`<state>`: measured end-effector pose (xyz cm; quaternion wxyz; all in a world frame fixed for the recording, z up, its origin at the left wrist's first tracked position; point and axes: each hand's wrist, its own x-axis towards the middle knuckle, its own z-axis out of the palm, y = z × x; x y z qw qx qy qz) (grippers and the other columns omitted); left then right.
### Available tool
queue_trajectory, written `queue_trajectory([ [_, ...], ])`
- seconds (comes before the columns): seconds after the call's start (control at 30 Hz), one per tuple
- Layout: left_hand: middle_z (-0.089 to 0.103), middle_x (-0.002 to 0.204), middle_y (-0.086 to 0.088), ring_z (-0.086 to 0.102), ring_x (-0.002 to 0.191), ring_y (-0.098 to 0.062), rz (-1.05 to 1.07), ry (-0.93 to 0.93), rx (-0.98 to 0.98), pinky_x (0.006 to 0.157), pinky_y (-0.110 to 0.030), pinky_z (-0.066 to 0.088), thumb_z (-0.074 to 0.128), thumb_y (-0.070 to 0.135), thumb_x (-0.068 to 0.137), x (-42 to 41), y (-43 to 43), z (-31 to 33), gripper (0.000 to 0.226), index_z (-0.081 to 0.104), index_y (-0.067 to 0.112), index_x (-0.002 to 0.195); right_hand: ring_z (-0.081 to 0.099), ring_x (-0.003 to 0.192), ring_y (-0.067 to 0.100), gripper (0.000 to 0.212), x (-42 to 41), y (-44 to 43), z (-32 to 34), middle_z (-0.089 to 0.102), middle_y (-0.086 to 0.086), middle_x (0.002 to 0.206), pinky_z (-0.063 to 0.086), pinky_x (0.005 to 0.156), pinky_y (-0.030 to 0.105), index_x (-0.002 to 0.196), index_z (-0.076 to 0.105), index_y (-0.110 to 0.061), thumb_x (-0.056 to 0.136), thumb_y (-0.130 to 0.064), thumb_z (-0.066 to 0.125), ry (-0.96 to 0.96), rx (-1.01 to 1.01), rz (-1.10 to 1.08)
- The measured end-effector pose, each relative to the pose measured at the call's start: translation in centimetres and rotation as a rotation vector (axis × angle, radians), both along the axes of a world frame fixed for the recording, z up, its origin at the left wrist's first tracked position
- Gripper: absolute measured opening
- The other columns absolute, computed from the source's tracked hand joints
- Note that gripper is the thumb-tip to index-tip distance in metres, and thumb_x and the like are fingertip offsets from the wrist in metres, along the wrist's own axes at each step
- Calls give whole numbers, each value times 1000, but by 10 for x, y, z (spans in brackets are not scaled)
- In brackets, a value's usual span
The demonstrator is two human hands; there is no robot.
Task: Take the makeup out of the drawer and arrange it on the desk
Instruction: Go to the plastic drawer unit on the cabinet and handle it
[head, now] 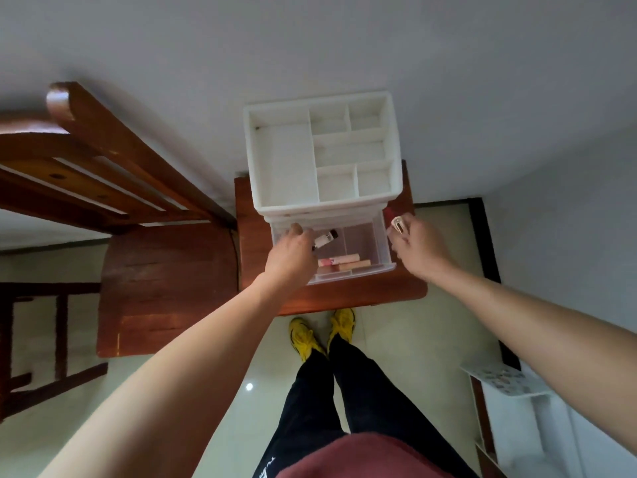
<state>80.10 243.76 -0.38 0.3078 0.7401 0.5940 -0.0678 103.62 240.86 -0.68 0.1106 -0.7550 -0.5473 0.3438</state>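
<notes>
1. My left hand [293,253] is inside the open drawer [379,243], and its grip is closed around a small white bottle [325,239].
2. My right hand [417,243] pinches a small pale case [398,225] just beside the drawer's right wall, above the desk [344,298].
3. Two pink tubes [341,263] lie in the drawer near its front.

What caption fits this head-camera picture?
Left hand grips a bottle in the open drawer; right hand holds a makeup item.

txt: none readable | white print on trousers [348,398]: too blurry
</notes>
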Motion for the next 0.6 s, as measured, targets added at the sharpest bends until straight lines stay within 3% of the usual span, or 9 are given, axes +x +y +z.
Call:
queue_trajectory([
  [0.1,46,132,-13,49,117,-34,-99,74,-56,87,-45,47,56,12,87,16,10,-18,52,41,14,136,57,52,15,12,10,-18,-8,63,4,70,50,51,31,89,58,-15,99,-21,55,436,-133,-552],
  [0.17,48,131,-14,48,118,-34,-147,112,-56,92,-45,44,59,21,88,25,14,-26,55,38,14,138,54,49,14,9,13,-30,-12,61,6,69,50,48,30,93,58,-9,98,-17,57,539,-179,-712],
  [0.37,57,121,-9,54,111,-30,-251,97,-154,84,-39,49,70,36,82,51,14,-40,53,53,15,127,58,55,15,9,9,-56,-24,64,8,77,53,51,31,98,59,-6,97,-14,58,682,-264,-917],
  [0.47,63,116,-8,59,104,-29,-248,93,-213,83,-38,53,70,26,81,59,17,-41,41,59,12,118,67,64,17,14,6,-58,-28,70,10,86,55,51,30,105,60,-5,96,-16,60,766,-302,-971],
  [0.6,63,113,-12,59,101,-30,-285,131,-240,79,-34,49,63,15,83,65,19,-43,33,61,9,115,71,68,21,17,5,-54,-27,71,9,80,54,52,31,109,59,-4,95,-15,61,869,-346,-1023],
])
